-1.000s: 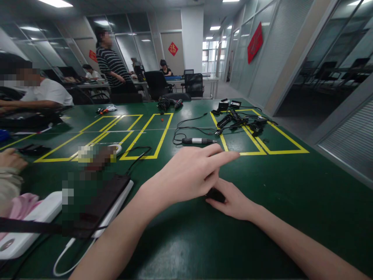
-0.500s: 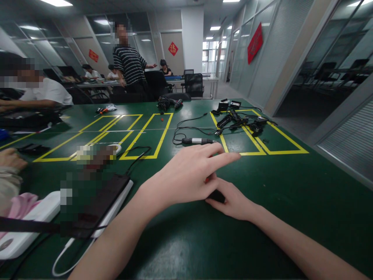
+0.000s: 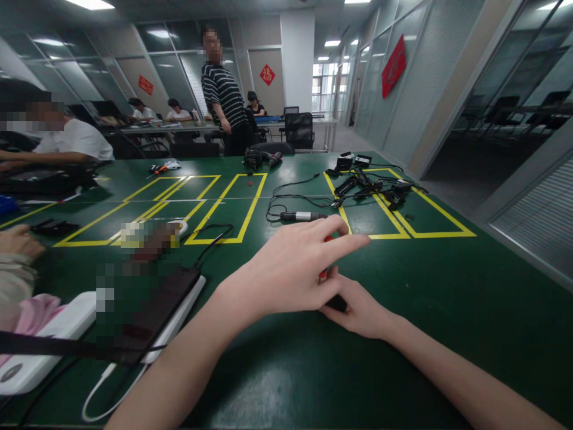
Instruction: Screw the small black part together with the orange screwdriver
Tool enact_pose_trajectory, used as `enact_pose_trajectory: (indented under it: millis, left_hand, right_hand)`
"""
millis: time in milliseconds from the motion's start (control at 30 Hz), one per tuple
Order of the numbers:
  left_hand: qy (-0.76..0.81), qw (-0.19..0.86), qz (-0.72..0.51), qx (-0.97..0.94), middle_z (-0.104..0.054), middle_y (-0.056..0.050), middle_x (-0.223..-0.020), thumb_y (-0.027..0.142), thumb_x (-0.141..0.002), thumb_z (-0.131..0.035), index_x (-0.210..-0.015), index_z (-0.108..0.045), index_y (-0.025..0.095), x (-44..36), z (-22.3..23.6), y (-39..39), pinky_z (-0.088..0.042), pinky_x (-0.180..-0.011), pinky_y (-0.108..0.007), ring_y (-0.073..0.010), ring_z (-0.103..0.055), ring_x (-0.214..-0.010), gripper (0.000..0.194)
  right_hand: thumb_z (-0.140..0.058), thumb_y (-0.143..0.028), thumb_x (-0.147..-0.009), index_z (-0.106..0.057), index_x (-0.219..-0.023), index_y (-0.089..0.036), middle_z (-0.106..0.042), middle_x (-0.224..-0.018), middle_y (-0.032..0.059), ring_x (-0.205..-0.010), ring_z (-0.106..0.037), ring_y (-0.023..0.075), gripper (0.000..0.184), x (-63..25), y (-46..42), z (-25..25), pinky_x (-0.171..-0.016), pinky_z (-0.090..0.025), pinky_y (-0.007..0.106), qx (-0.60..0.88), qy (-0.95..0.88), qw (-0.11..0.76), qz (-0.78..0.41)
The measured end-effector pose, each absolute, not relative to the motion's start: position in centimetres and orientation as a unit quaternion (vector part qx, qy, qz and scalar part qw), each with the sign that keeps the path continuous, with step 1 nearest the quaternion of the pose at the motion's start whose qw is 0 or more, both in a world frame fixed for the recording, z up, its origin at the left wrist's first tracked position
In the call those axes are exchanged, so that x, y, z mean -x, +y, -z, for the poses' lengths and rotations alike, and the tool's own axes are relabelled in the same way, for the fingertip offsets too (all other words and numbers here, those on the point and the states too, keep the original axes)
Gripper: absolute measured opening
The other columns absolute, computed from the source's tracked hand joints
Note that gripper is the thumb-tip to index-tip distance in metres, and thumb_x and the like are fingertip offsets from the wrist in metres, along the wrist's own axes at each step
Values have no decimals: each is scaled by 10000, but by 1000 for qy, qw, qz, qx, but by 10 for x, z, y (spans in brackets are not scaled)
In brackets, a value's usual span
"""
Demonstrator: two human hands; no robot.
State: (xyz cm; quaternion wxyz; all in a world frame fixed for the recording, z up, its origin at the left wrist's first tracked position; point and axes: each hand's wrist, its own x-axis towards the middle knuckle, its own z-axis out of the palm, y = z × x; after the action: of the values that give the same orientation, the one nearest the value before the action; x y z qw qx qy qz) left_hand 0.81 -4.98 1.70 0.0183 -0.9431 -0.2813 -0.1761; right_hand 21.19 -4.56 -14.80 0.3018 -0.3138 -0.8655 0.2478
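Observation:
My left hand is closed above the green table, its thumb and fingers around a red object that shows only in small patches between them. Its index finger reaches out to the right. Just below and to the right, my right hand pinches a small black piece. The hands meet at the fingertips, and most of both held things is hidden. Beyond my left knuckles lies a black and silver corded pen-shaped tool.
Black parts and cables lie heaped at the back right by yellow tape outlines. A power drill rests at the far edge. White power banks with cables occupy the left. Another person's hand rests at the left edge.
More red shows between my left fingers now, with the index finger and knuckles slightly raised. My right hand has barely shifted. The standing person in a striped shirt has moved right.

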Motion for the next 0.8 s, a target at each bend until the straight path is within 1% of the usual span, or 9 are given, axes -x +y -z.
enact_pose_trajectory:
  millis: [100, 167, 267, 400, 500, 567, 667, 733, 800]
  left_hand:
    - [-284, 30, 164, 944, -628, -49, -1270, 127, -926, -512, -1422, -574, 262, -9, -16, -50, -498, -722, -283, -163, -660, -926, 517]
    - [-297, 42, 160, 940, -655, -27, -1186, 142, -957, -507, -1434, -564, 279, -8, -16, -50, -458, -650, -274, -150, -657, -854, 499]
    - [-304, 55, 163, 937, -685, -13, -1060, 199, -976, -539, -1388, -600, 270, -7, -17, -49, -413, -602, -268, -149, -654, -804, 422]
    - [-311, 49, 173, 933, -723, -4, -960, 248, -964, -607, -1300, -652, 238, -6, -19, -49, -418, -621, -268, -160, -683, -810, 340]
    - [-328, 40, 169, 928, -743, -5, -916, 310, -970, -608, -1280, -661, 223, -6, -20, -49, -443, -648, -285, -182, -700, -804, 326]
    - [-330, 36, 170, 928, -740, -19, -931, 289, -939, -597, -1287, -657, 211, -6, -21, -50, -462, -675, -299, -197, -698, -831, 362]
    - [-306, 16, 176, 935, -713, -48, -1078, 197, -868, -580, -1303, -650, 204, -6, -22, -50, -491, -742, -302, -199, -683, -924, 441]
    - [-295, 13, 174, 939, -693, -45, -1138, 142, -887, -529, -1305, -650, 222, -6, -21, -50, -487, -737, -289, -181, -677, -933, 442]
    - [-301, 26, 169, 938, -696, -24, -1105, 113, -932, -470, -1313, -647, 246, -7, -21, -50, -464, -681, -283, -167, -675, -883, 441]
  right_hand:
    - [-678, -215, -925, -605, -1192, -216, -725, -1133, 88, -1011, -684, 273, 277, -212, -46, 147, -850, -557, 413, 315, -865, 301, -249]
    - [-677, -214, -928, -600, -1226, -213, -726, -1164, 99, -1035, -683, 278, 308, -212, -46, 147, -875, -559, 425, 314, -867, 296, -249]
    - [-685, -213, -924, -591, -1256, -211, -718, -1220, 119, -1085, -680, 287, 345, -213, -45, 148, -911, -562, 437, 309, -869, 296, -248]
    - [-686, -209, -920, -591, -1242, -214, -719, -1211, 115, -1092, -684, 286, 336, -212, -45, 149, -916, -567, 436, 306, -869, 304, -242]
    - [-681, -203, -917, -599, -1226, -218, -723, -1179, 105, -1061, -690, 277, 320, -212, -45, 149, -891, -571, 424, 306, -869, 306, -241]
    - [-681, -212, -920, -599, -1245, -222, -726, -1155, 98, -1027, -692, 271, 335, -213, -45, 150, -867, -572, 415, 309, -868, 304, -241]
    - [-689, -224, -922, -579, -1298, -233, -723, -1168, 94, -1022, -688, 272, 392, -213, -45, 150, -858, -569, 415, 311, -866, 304, -246]
    - [-690, -224, -922, -574, -1303, -237, -722, -1181, 92, -1033, -687, 275, 398, -213, -45, 149, -867, -567, 422, 313, -865, 300, -251]
    - [-690, -223, -922, -578, -1291, -232, -722, -1182, 94, -1032, -686, 275, 386, -213, -45, 148, -876, -566, 427, 316, -867, 292, -251]
